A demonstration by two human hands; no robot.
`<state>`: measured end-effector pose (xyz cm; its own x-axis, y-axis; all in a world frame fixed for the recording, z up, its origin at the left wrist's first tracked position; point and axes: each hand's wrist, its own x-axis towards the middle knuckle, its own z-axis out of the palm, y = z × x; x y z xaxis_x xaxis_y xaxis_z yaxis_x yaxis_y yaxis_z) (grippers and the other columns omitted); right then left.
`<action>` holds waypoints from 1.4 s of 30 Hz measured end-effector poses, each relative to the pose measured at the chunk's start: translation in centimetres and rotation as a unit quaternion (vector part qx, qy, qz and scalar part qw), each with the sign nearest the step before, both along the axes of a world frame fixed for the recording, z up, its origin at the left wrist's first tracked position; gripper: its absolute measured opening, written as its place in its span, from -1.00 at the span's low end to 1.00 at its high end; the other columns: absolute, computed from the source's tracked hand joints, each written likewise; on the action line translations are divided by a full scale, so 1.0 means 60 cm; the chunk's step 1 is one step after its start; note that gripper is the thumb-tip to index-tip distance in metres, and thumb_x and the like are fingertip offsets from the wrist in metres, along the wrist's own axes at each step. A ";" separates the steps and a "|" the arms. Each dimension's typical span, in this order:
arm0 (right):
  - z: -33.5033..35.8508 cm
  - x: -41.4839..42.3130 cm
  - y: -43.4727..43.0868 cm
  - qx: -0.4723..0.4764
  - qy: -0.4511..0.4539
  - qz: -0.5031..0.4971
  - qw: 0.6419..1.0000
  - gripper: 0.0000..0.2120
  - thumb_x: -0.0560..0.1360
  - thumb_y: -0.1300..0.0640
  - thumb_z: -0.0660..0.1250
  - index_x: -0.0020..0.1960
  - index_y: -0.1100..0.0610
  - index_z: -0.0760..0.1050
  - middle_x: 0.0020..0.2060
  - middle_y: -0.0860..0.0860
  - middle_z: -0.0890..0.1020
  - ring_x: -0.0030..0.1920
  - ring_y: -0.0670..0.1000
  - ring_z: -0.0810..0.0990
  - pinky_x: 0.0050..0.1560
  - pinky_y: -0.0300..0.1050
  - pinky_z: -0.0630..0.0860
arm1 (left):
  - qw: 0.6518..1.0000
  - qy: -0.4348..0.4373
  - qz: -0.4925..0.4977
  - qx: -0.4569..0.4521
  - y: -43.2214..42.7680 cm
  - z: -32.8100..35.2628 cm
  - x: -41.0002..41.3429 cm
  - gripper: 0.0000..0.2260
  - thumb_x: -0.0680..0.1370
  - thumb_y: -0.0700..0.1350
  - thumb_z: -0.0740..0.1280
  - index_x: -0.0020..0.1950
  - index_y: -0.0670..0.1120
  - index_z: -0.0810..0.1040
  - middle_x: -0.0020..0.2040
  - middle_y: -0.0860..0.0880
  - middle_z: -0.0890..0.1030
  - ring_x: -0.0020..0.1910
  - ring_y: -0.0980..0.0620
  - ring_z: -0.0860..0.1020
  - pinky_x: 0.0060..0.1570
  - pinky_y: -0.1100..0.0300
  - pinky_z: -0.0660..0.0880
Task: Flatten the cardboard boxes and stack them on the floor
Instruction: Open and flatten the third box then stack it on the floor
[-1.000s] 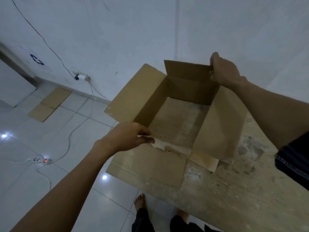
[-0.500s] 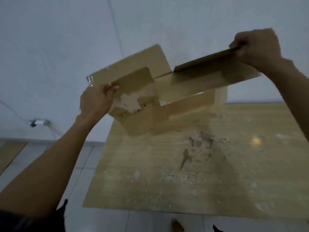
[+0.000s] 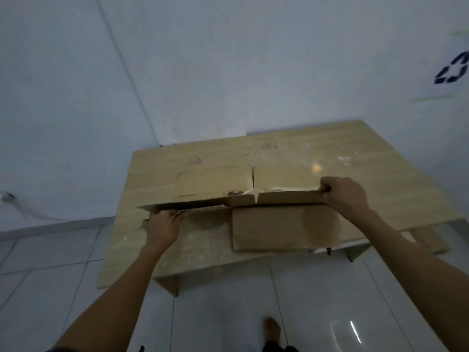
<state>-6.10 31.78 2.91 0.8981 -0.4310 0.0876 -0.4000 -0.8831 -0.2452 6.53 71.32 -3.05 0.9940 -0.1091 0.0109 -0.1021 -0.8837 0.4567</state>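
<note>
From my seat I see the cardboard box folded nearly flat and held over the wooden table. Its long folded edge runs left to right between the two hands. I cannot tell whether the box touches the tabletop or hangs just above it.

The left hand grips the left end from below. I see only its back, and its fingers curl into the fold, so their tips are hidden. The right hand clamps the right end of the edge. Its knuckles are bent over the cardboard and its fingertips are out of sight behind it.

A near panel hangs toward me and covers part of the table's front edge. The far flaps lie away from me with a dark slit between them. They are almost the colour of the wood, so their outline is hard to trace. A torn pale patch marks the middle of the fold.

On the wall at the right, a dark recycling symbol is cut off by the frame. A plug at the left edge is cut off too, and blurred. Beyond the right forearm there is a brown piece low beside the table, but I cannot make out what it is. On the tiled floor below, one bare foot shows.
</note>
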 end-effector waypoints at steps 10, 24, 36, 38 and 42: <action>-0.017 -0.036 -0.014 -0.068 -0.057 0.037 0.995 -0.85 0.33 0.28 0.32 -0.10 0.21 0.56 -0.25 0.22 0.61 -0.17 0.22 0.53 -0.10 0.00 0.37 | 0.993 0.064 0.006 -0.100 -0.032 0.006 0.025 -0.58 0.44 0.04 0.45 0.22 -0.14 0.56 0.12 -0.15 0.63 0.11 -0.18 0.57 0.14 -0.11 0.50; -0.196 0.074 -0.061 0.086 0.213 0.157 0.961 -0.51 0.44 -0.09 0.35 0.31 0.05 0.39 0.33 0.07 0.45 0.26 0.12 0.47 0.16 0.01 0.44 | 0.992 0.097 0.021 0.076 -0.117 -0.120 0.014 -0.50 0.45 0.07 0.40 0.31 -0.10 0.44 0.33 -0.22 0.43 0.30 -0.23 0.37 0.24 -0.09 0.33; -0.378 0.122 -0.047 0.023 0.178 0.226 0.957 -0.15 0.38 -0.49 -0.13 0.53 -0.05 -0.03 0.54 0.08 -0.11 0.53 0.09 -0.19 0.43 0.23 -0.26 | 0.992 0.102 -0.045 0.067 -0.236 -0.284 0.030 -0.14 0.35 0.48 0.05 0.55 0.09 0.00 0.58 -0.07 -0.15 0.54 -0.09 -0.21 0.40 -0.22 -0.26; -0.382 0.123 -0.046 0.007 0.179 0.224 0.958 -0.18 0.41 -0.47 -0.10 0.53 -0.04 0.00 0.55 0.10 -0.07 0.53 0.10 -0.16 0.45 0.24 -0.22 | 0.994 0.083 -0.031 0.063 -0.243 -0.284 0.034 -0.15 0.33 0.47 0.10 0.51 0.04 0.16 0.58 -0.12 -0.01 0.55 -0.13 -0.11 0.40 -0.26 -0.21; -0.362 0.155 -0.020 0.007 0.154 0.198 0.968 -0.23 0.43 -0.43 -0.08 0.47 0.03 0.18 0.51 0.20 0.13 0.51 0.20 0.04 0.44 0.27 -0.10 | 0.993 0.058 -0.066 0.075 -0.245 -0.277 0.082 -0.24 0.36 0.44 0.14 0.37 -0.05 0.33 0.49 -0.20 0.21 0.51 -0.20 0.09 0.40 -0.34 -0.10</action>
